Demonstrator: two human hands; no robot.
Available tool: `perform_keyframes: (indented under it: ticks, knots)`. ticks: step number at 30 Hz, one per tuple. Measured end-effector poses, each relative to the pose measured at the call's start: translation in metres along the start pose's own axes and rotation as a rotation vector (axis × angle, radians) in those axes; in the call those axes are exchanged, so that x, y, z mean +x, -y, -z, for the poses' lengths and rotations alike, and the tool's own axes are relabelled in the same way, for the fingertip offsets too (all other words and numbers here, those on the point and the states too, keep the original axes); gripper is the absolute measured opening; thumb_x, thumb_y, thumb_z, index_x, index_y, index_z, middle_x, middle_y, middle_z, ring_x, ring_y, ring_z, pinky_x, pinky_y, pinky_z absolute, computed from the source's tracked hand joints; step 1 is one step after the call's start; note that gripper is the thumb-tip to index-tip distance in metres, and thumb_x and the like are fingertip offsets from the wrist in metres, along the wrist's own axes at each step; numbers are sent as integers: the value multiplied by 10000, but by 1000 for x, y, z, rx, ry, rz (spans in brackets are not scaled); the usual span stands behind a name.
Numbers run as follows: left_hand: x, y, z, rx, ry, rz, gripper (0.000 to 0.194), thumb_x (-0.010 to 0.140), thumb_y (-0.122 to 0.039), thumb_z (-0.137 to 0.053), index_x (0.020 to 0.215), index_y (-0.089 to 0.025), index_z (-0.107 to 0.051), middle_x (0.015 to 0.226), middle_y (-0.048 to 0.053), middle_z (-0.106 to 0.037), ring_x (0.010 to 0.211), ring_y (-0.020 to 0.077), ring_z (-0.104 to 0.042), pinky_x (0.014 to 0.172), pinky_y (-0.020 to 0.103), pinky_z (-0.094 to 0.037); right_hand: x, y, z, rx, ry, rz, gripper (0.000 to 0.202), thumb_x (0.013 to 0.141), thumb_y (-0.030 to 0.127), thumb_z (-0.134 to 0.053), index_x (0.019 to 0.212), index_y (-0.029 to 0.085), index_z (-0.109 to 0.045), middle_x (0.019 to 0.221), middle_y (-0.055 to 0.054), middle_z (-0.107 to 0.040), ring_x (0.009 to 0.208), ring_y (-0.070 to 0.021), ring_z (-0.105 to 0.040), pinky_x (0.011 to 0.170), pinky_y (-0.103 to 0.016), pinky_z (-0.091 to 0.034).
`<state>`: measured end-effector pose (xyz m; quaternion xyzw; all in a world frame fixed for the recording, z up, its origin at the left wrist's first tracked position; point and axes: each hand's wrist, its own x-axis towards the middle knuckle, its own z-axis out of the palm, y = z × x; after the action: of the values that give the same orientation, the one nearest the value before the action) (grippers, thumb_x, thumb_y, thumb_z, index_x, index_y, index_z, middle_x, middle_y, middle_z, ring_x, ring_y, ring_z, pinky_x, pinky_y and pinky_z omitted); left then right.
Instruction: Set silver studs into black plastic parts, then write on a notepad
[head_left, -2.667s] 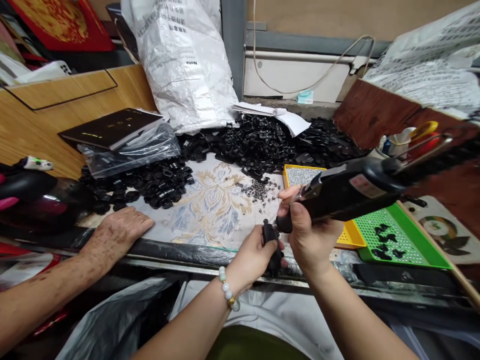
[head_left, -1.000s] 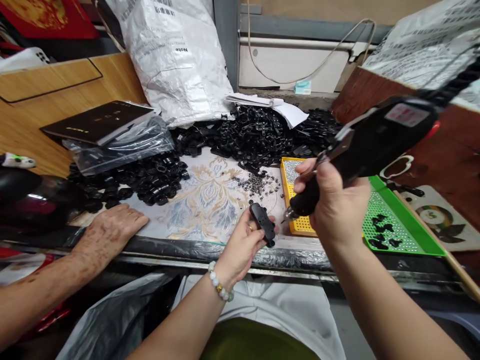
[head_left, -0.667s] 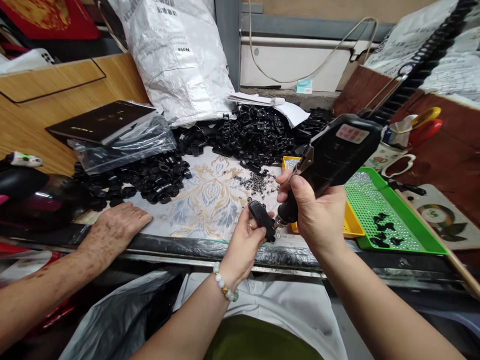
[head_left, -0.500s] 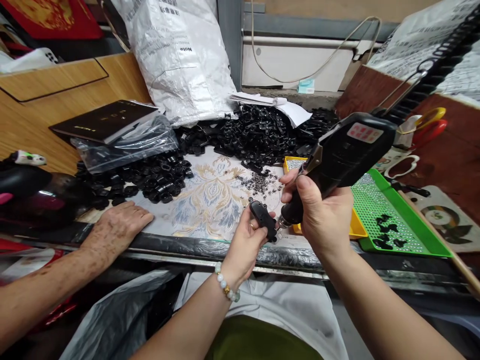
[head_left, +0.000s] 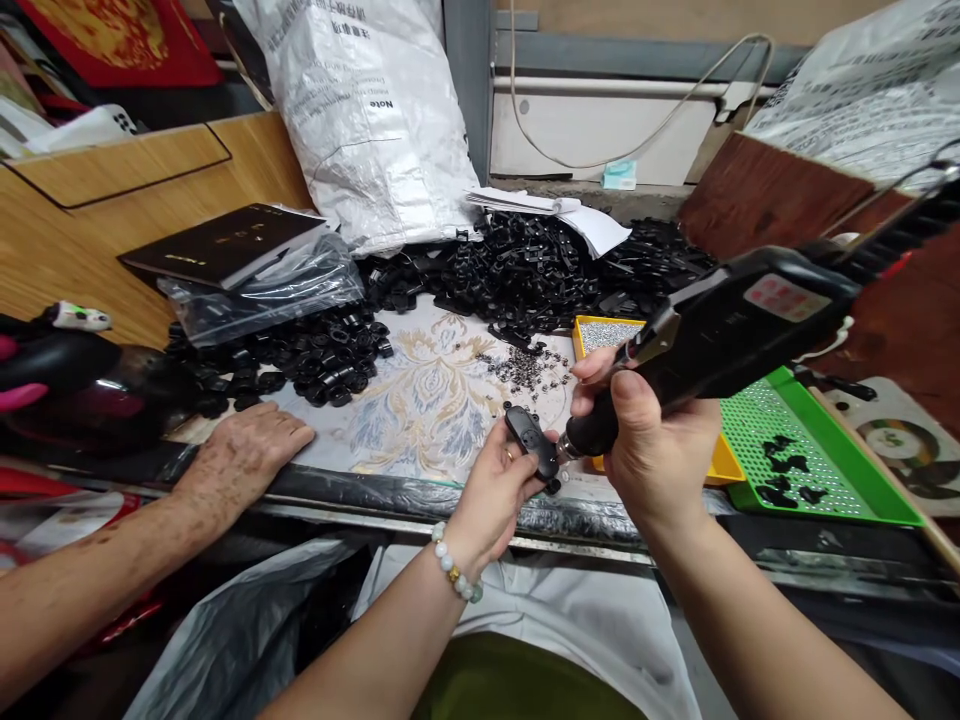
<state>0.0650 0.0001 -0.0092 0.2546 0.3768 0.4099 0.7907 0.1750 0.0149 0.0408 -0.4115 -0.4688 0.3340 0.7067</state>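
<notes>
Between the thumb and fingers of my left hand [head_left: 499,480] is a small black plastic part [head_left: 531,440], held over the table's front edge. My right hand [head_left: 660,435] is wrapped round a black electric screwdriver [head_left: 739,310], tilted so that its body rises to the right. The driver's tip is at the right side of the black part; the exact contact point is too small to make out. Small metal pieces [head_left: 529,370] lie scattered on the patterned tabletop [head_left: 427,390] just beyond my left hand.
Heaps of black parts [head_left: 525,265] line the back. A yellow tray [head_left: 592,335] and a green tray [head_left: 862,470] stand at the right. Another person's hand [head_left: 251,450] rests on the left table edge. A white sack [head_left: 375,130] stands behind.
The screwdriver has tilted lower toward the right in my right hand. The black part has turned slightly, with more of its flat face showing. The whole view has shifted slightly.
</notes>
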Motion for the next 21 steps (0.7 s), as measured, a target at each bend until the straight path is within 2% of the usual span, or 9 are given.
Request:
perform_keyframes:
  ticks: [4,7,10,12,14,16,19,21]
  knots:
    - [0,0,-2,44,-52,14,340,737,-158,-543,1058,-214,-447,877,8,-546,768,88,-540,696,195,-446,-9,-4,1,41,45,60,131,807,270,-574,874,158,-572,727,-22,-545,584,-85,-533,557,-218,-472]
    - [0,0,-5,71,-74,22,348,729,-147,-535,1061,-200,-447,910,25,-553,780,92,-538,693,197,-444,-20,-9,2,74,29,87,123,812,223,-564,927,189,-539,727,-6,-542,583,-80,-532,551,-210,-466]
    - [2,-1,-7,103,-75,55,365,736,-114,-500,1085,-195,-433,909,28,-558,746,78,-532,660,177,-433,-25,-9,5,96,38,98,87,818,215,-549,893,171,-539,721,-11,-543,588,-83,-532,533,-202,-458]
    - [4,-4,-7,135,-59,110,379,735,-92,-489,1096,-191,-429,898,32,-565,693,74,-540,624,175,-425,-20,-4,9,117,110,36,106,822,238,-542,897,163,-541,771,-25,-557,585,-88,-538,521,-210,-461]
    - [6,-6,-6,157,-24,180,376,738,-84,-483,1096,-179,-422,926,50,-574,669,91,-569,620,200,-434,-3,4,15,160,155,0,182,813,288,-553,944,165,-523,828,-35,-565,554,-89,-535,491,-218,-455]
    - [7,-9,-4,168,18,236,346,747,-86,-478,1080,-161,-421,978,81,-576,704,134,-605,640,229,-446,24,9,23,175,78,92,263,795,334,-570,979,164,-489,831,-31,-564,511,-78,-515,454,-208,-436]
    - [7,-10,-2,172,47,261,327,762,-90,-475,1077,-152,-415,1046,113,-565,803,182,-621,687,248,-454,66,-2,38,52,-176,300,250,792,346,-569,874,140,-453,751,-10,-553,459,-52,-479,420,-173,-401]
    - [7,-10,-1,170,47,260,341,774,-97,-474,1101,-155,-397,1085,123,-551,843,188,-619,724,257,-458,85,-20,48,-48,-282,293,277,793,366,-563,800,127,-424,698,-5,-536,451,-52,-474,411,-164,-390]
